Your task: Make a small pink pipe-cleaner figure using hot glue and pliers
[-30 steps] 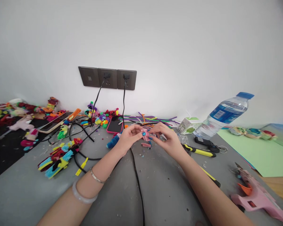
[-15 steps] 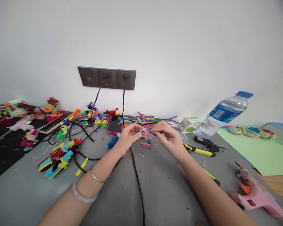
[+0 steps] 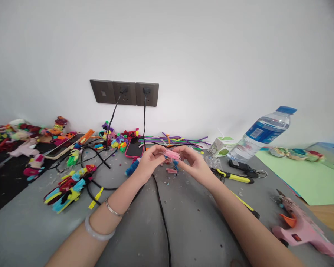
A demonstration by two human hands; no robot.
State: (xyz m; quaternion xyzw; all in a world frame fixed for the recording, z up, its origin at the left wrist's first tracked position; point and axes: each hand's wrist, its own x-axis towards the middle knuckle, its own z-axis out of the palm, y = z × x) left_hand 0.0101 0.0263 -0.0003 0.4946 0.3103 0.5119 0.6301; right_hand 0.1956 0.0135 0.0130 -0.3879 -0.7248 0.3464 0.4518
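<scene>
My left hand point(image 3: 149, 163) and my right hand point(image 3: 193, 163) meet above the middle of the grey table point(image 3: 183, 230). Both pinch a small pink pipe-cleaner piece point(image 3: 171, 154) that lies sideways between their fingertips. My nails are painted blue. A short pink scrap point(image 3: 172, 170) lies on the table just below the hands. A black cable point(image 3: 163, 218) runs under my left wrist toward me.
Wall sockets point(image 3: 124, 92) with plugged cables sit behind. Colourful pipe-cleaner figures point(image 3: 69, 187) and a phone point(image 3: 134, 148) lie left; loose pipe cleaners point(image 3: 178, 141) lie at the back. A water bottle point(image 3: 260, 135), juice carton point(image 3: 221, 146), yellow-handled tool point(image 3: 233, 178), pink glue gun point(image 3: 303, 231) and green paper point(image 3: 303, 178) are right.
The pink piece has turned from hanging between my fingertips to lying sideways, and both hands have risen slightly and closed in on it.
</scene>
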